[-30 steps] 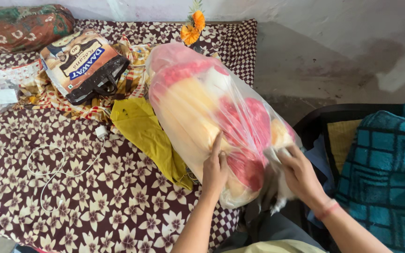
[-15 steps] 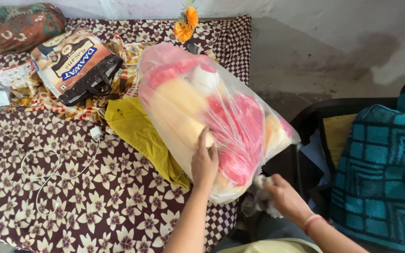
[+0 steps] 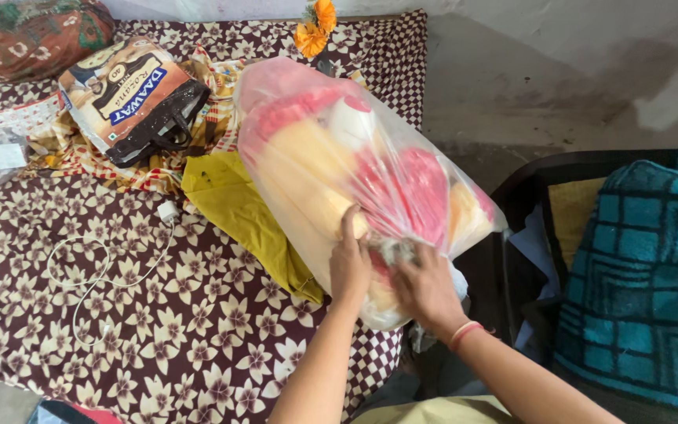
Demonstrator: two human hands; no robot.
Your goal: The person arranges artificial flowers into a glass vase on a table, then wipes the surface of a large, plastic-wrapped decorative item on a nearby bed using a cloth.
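1. A clear plastic bag (image 3: pixel 355 173) stuffed with a pink and cream soft toy lies tilted on the flower-print bedsheet (image 3: pixel 158 330), its lower end reaching over the bed's near right edge.
2. The left hand (image 3: pixel 349 263) rests flat on the bag's lower part, fingers together and pointing up.
3. The right hand (image 3: pixel 425 286) lies just beside it on the bag, fingers curled over a bunched grey-white scrap; whether it pinches the scrap cannot be told.
4. A yellow cloth (image 3: pixel 237 212) lies left of the bag, touching it.
5. A white cable (image 3: pixel 103 275) curls farther left of the bag.
6. A printed sack (image 3: pixel 131 98) sits up-left of the bag.
7. Orange flowers (image 3: pixel 314 27) stand just behind the bag's top.
8. A teal blanket (image 3: pixel 645 267) lies right of the bag.
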